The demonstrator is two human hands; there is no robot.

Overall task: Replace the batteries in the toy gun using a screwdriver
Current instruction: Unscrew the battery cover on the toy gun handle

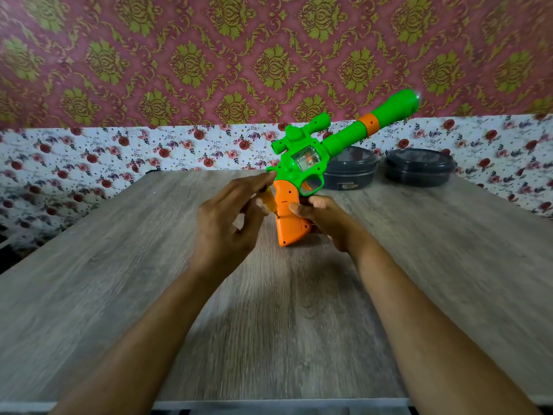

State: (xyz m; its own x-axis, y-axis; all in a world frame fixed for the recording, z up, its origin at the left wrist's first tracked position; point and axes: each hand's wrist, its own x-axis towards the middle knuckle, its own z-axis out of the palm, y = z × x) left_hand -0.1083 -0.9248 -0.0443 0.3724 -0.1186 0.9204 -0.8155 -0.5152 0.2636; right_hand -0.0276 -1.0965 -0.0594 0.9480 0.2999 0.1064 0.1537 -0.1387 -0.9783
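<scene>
- Left hand point(223, 217), fingers curled around a yellow-handled screwdriver point(267, 200), its tip at the toy gun's point(302, 163) orange grip.
- Right hand point(321, 218) clasps that grip at 3 o'clock; the butt rests on the wooden table point(119, 280), barrel tilted toward 2 o'clock.
- Two dark lidded containers point(419, 167) sit behind, toward 1 o'clock.

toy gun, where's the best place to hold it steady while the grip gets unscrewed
Hold the toy gun by its orange grip, coming from the trigger side as the right hand does. The grip is blocky and stands butt-down on the table, leaving the back free for the yellow screwdriver in the left hand.
</scene>
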